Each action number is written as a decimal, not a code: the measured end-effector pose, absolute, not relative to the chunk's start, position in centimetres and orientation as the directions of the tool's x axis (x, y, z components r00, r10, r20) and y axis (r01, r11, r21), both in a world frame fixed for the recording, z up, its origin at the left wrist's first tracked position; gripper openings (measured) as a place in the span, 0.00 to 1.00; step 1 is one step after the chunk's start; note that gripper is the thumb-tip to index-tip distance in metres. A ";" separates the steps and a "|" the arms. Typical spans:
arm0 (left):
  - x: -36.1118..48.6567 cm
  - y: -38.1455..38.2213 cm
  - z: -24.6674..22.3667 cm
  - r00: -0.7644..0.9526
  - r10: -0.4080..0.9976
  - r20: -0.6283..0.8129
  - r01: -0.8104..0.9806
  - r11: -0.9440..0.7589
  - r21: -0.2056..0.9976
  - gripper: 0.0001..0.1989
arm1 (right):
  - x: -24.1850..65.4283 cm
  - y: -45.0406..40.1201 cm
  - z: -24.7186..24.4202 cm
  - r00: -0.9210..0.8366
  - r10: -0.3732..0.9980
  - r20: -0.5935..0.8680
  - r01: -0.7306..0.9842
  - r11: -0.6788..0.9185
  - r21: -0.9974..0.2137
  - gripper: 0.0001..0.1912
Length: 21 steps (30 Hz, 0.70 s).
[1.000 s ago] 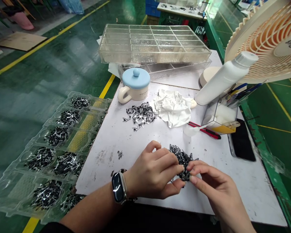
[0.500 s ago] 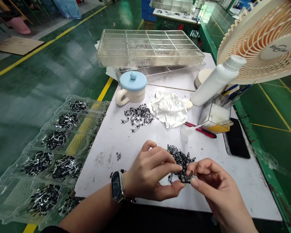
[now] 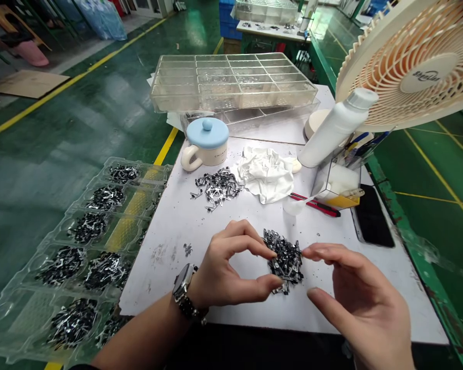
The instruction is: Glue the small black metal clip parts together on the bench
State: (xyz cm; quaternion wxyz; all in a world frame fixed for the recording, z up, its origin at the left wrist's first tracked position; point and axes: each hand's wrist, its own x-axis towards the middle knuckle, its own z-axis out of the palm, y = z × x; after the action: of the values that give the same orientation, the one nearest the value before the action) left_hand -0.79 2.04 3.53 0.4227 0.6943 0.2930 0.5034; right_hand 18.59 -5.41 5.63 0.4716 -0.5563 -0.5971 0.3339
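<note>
A pile of small black-and-silver metal parts [image 3: 287,259] lies on the white tabletop between my hands. My left hand [image 3: 239,267], with a watch on its wrist, is at the pile's left side; its thumb and forefinger are apart, with nothing visible between them. On the other side, my right hand [image 3: 358,293] holds its thumb and fingers wide apart, fingertips close to the pile's right edge. Farther back sits a second, looser heap of similar parts [image 3: 218,187], in front of a cream mug with a blue lid [image 3: 206,146].
A clear plastic tray [image 3: 73,216] holding several clumps of parts is at the left, below the table edge. A white cloth [image 3: 264,174], a red cutter [image 3: 320,206], a phone [image 3: 372,218], a white bottle [image 3: 337,128], a fan [image 3: 393,77] and stacked divided boxes [image 3: 231,82] surround the work area.
Both hands have spread their fingers and drawn apart, my right hand shifting to the right. The part held at the right fingertips is no longer there. The camera view has shifted slightly.
</note>
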 end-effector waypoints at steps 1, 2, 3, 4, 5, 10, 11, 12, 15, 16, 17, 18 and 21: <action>-0.8 2.1 3.5 0.319 0.840 0.438 -0.042 -0.450 0.892 0.12 | 18.5 -5.3 5.7 0.051 0.977 0.209 0.346 0.179 -0.921 0.20; -0.8 2.1 3.5 0.318 0.846 0.429 -0.061 -0.433 0.899 0.12 | 18.5 -5.3 5.7 0.043 0.977 0.210 0.337 0.184 -0.923 0.19; -0.8 2.2 3.5 0.317 0.848 0.425 -0.075 -0.424 0.902 0.12 | 18.4 -5.2 5.6 0.040 0.981 0.190 0.323 0.167 -0.932 0.19; -0.8 2.2 3.4 0.316 0.847 0.428 -0.082 -0.425 0.902 0.12 | 18.4 -5.0 5.5 0.034 0.987 0.156 0.298 0.139 -0.944 0.18; -0.8 2.2 3.4 0.314 0.843 0.437 -0.079 -0.436 0.896 0.12 | 18.4 -4.9 5.4 0.020 0.994 0.112 0.265 0.103 -0.959 0.16; -0.7 2.0 3.5 0.286 0.756 0.589 0.020 -0.619 0.785 0.14 | 18.1 -4.5 4.9 -0.105 0.991 -0.079 0.100 -0.069 -0.993 0.09; -0.7 2.0 3.6 0.283 0.730 0.622 0.041 -0.657 0.753 0.14 | 17.9 -4.4 4.9 -0.111 0.990 -0.092 0.084 -0.083 -0.993 0.07; -0.7 2.0 3.6 0.281 0.705 0.651 0.057 -0.690 0.722 0.14 | 17.8 -4.4 5.0 -0.110 0.990 -0.093 0.072 -0.085 -0.994 0.06; -0.6 1.9 3.6 0.265 0.645 0.717 0.111 -0.759 0.642 0.14 | 17.5 -4.4 5.3 -0.086 0.994 -0.072 0.065 -0.067 -0.996 0.03; -0.5 1.8 3.6 0.261 0.630 0.731 0.128 -0.774 0.621 0.13 | 17.4 -4.4 5.4 -0.072 0.995 -0.064 0.074 -0.059 -0.996 0.02; -0.5 1.8 3.6 0.258 0.617 0.744 0.144 -0.786 0.602 0.13 | 17.4 -4.5 5.5 -0.059 0.997 -0.057 0.086 -0.052 -0.995 0.02; -0.5 1.7 3.6 0.256 0.607 0.753 0.157 -0.794 0.587 0.13 | 17.3 -4.5 5.5 -0.047 0.998 -0.049 0.098 -0.044 -0.994 0.03; -0.4 1.5 3.5 0.247 0.590 0.768 0.179 -0.807 0.563 0.13 | 17.3 -4.5 5.5 -0.023 1.000 -0.021 0.126 -0.017 -0.992 0.03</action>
State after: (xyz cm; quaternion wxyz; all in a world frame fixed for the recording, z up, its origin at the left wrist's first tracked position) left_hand -0.43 1.53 3.51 0.1837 0.7681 0.2503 0.5601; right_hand 17.26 -4.55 5.50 0.4565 -0.5290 -0.5318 0.4784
